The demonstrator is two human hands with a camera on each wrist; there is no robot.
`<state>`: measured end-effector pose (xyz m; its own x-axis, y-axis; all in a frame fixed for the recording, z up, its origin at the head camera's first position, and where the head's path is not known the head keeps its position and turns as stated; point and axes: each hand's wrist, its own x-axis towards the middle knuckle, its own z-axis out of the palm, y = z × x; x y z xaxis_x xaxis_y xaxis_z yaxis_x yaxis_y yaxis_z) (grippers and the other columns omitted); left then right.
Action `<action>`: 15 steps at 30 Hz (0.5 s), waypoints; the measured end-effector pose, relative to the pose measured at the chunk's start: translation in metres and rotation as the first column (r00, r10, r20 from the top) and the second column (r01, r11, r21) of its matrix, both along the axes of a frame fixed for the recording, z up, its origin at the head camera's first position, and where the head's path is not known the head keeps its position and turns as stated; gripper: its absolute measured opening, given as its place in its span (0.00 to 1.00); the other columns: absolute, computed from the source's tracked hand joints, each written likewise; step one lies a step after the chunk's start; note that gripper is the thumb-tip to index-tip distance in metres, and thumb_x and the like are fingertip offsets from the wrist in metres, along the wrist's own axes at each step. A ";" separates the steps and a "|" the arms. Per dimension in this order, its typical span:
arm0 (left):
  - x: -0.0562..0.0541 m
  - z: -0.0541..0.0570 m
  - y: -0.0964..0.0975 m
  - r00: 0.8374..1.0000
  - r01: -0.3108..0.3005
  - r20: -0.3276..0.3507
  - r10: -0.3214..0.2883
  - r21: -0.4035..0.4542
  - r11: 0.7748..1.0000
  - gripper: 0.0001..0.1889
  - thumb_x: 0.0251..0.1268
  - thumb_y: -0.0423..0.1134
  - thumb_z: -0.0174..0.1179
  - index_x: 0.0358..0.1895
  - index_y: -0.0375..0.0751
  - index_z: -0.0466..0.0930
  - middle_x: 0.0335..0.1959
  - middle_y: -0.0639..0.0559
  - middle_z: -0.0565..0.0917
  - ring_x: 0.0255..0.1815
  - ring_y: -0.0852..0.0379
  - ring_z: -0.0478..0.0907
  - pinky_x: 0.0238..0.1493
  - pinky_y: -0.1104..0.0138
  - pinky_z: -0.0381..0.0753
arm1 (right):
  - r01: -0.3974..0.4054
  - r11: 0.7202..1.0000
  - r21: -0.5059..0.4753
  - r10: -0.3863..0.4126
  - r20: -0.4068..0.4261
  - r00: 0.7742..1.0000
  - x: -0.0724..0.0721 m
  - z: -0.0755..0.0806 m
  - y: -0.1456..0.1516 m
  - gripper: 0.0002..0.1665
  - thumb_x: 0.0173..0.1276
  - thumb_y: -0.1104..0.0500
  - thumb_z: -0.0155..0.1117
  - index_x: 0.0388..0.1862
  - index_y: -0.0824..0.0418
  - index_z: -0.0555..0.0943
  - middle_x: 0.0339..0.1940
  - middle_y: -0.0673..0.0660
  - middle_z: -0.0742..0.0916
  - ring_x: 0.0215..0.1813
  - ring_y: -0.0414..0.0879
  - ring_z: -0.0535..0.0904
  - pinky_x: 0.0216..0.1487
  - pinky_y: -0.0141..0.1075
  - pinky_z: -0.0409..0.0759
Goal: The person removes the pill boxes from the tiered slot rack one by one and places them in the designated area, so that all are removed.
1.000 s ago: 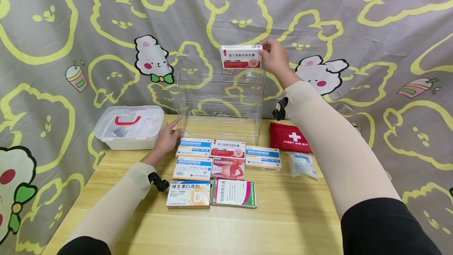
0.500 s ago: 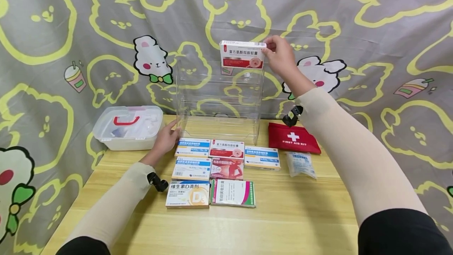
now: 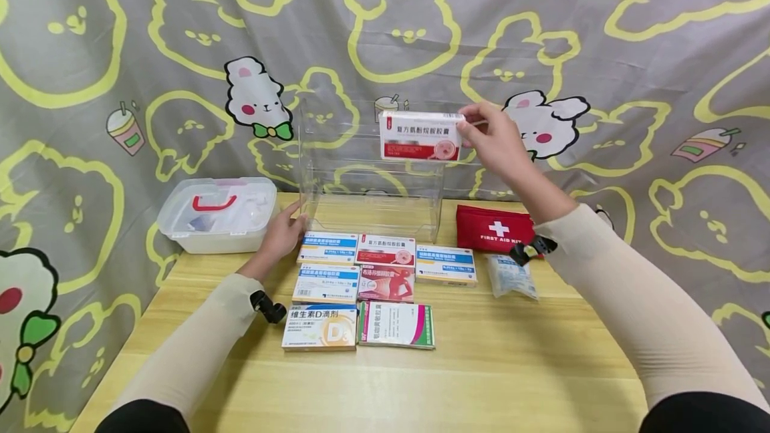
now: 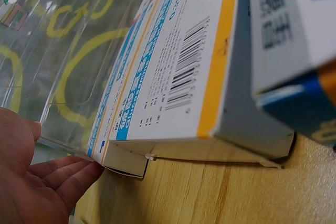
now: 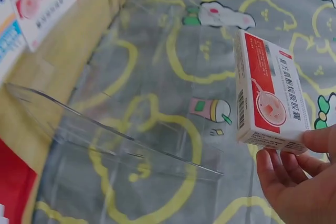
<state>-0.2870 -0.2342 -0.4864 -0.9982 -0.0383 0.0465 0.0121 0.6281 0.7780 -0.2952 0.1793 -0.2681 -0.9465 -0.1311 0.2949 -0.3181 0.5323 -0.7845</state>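
Note:
In the head view my right hand pinches one end of a white and red medicine box, raised in front of the upper part of a clear plastic tiered rack. The right wrist view shows the thumb on the printed face of that medicine box and the fingers under its end. Beside the rack's lower left corner, my left hand rests with its fingers extended against it. In the left wrist view the fingertips lie close to a blue and white medicine box.
Several medicine boxes lie in rows before the rack, among them a vitamin D box and a green-edged box. A lidded plastic case stands left. At right are a red first aid pouch and a small clear packet.
My right hand has brought the white and red medicine box down from the rack's top, slightly right and closer. My left hand stays at the rack's corner.

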 end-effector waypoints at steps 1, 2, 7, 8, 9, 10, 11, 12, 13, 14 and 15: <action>0.000 0.000 0.000 1.000 0.000 0.001 0.000 0.000 1.000 0.29 0.86 0.44 0.47 0.83 0.51 0.56 0.51 0.31 0.85 0.44 0.43 0.84 0.33 0.63 0.76 | -0.004 1.000 0.005 0.004 0.004 1.000 0.005 -0.005 0.003 0.21 0.82 0.55 0.56 0.66 0.65 0.76 0.57 0.61 0.81 0.52 0.50 0.78 0.46 0.29 0.82; 0.000 0.000 0.000 1.000 -0.001 0.001 0.001 0.001 1.000 0.29 0.86 0.44 0.47 0.83 0.51 0.56 0.52 0.31 0.85 0.44 0.43 0.84 0.32 0.64 0.76 | -0.007 1.000 0.015 0.007 0.002 1.000 0.010 -0.010 0.006 0.20 0.82 0.55 0.56 0.65 0.65 0.77 0.55 0.61 0.81 0.50 0.51 0.78 0.44 0.29 0.82; 0.000 0.000 0.000 1.000 -0.007 0.006 0.007 0.004 1.000 0.29 0.86 0.43 0.47 0.83 0.50 0.56 0.52 0.30 0.85 0.42 0.42 0.83 0.29 0.65 0.74 | -0.022 0.999 0.046 0.020 0.048 0.999 0.036 -0.035 0.021 0.19 0.82 0.54 0.57 0.64 0.63 0.79 0.53 0.60 0.83 0.49 0.54 0.78 0.42 0.28 0.82; 0.000 0.000 0.000 1.000 -0.008 0.008 0.008 0.006 1.000 0.29 0.86 0.43 0.47 0.83 0.50 0.56 0.52 0.30 0.85 0.41 0.42 0.83 0.29 0.65 0.74 | -0.030 0.998 0.048 0.027 0.059 0.998 0.041 -0.040 0.024 0.19 0.82 0.54 0.57 0.64 0.63 0.79 0.53 0.60 0.83 0.49 0.54 0.79 0.42 0.28 0.82; 0.000 0.000 0.000 1.000 -0.007 0.010 0.007 0.008 1.000 0.29 0.86 0.43 0.47 0.83 0.50 0.56 0.52 0.29 0.85 0.42 0.42 0.83 0.29 0.64 0.74 | -0.036 0.998 0.050 0.032 0.072 0.997 0.047 -0.044 0.028 0.20 0.82 0.54 0.57 0.64 0.62 0.79 0.53 0.60 0.83 0.49 0.54 0.78 0.42 0.28 0.81; 0.000 0.000 0.001 1.000 -0.007 0.010 0.007 0.009 1.000 0.28 0.86 0.43 0.47 0.83 0.50 0.56 0.53 0.29 0.85 0.42 0.42 0.83 0.30 0.64 0.75 | -0.037 0.998 0.052 0.032 0.084 0.996 0.052 -0.049 0.032 0.20 0.82 0.54 0.58 0.65 0.62 0.79 0.53 0.60 0.83 0.49 0.54 0.78 0.42 0.29 0.81; 0.000 0.000 0.001 1.000 -0.006 0.011 0.006 0.009 1.000 0.28 0.86 0.43 0.47 0.83 0.50 0.56 0.54 0.29 0.84 0.43 0.42 0.83 0.32 0.64 0.76 | -0.044 0.998 0.054 0.039 0.093 0.995 0.057 -0.054 0.036 0.20 0.82 0.53 0.58 0.65 0.62 0.78 0.53 0.60 0.83 0.49 0.54 0.79 0.43 0.29 0.82; 0.000 0.000 0.001 1.000 -0.006 0.010 0.006 0.009 1.000 0.28 0.86 0.42 0.47 0.83 0.50 0.56 0.55 0.29 0.84 0.45 0.42 0.84 0.34 0.64 0.78 | -0.049 0.997 0.058 0.042 0.105 0.994 0.062 -0.060 0.040 0.21 0.82 0.53 0.58 0.66 0.62 0.78 0.53 0.60 0.83 0.48 0.54 0.79 0.43 0.29 0.82; 0.000 0.000 0.001 1.000 -0.005 0.011 0.005 0.009 1.000 0.28 0.86 0.42 0.46 0.83 0.50 0.56 0.56 0.29 0.84 0.47 0.42 0.84 0.36 0.64 0.79 | -0.055 0.997 0.062 0.048 0.112 0.993 0.068 -0.065 0.044 0.21 0.82 0.53 0.58 0.66 0.61 0.79 0.53 0.61 0.84 0.48 0.54 0.79 0.43 0.30 0.82; 0.000 0.000 0.001 1.000 -0.006 0.009 0.006 0.009 1.000 0.28 0.86 0.42 0.47 0.83 0.51 0.56 0.56 0.29 0.84 0.47 0.42 0.84 0.38 0.63 0.80 | -0.060 0.996 0.070 0.051 0.116 0.992 0.073 -0.071 0.049 0.21 0.82 0.53 0.58 0.66 0.62 0.79 0.53 0.61 0.84 0.47 0.54 0.79 0.43 0.30 0.81; 0.000 0.000 0.001 1.000 -0.006 0.008 0.006 0.010 1.000 0.28 0.86 0.42 0.47 0.83 0.51 0.56 0.56 0.29 0.84 0.48 0.41 0.84 0.38 0.63 0.80 | -0.061 0.995 0.078 0.051 0.130 0.990 0.078 -0.077 0.053 0.20 0.82 0.52 0.58 0.65 0.61 0.79 0.52 0.60 0.85 0.47 0.55 0.79 0.43 0.31 0.81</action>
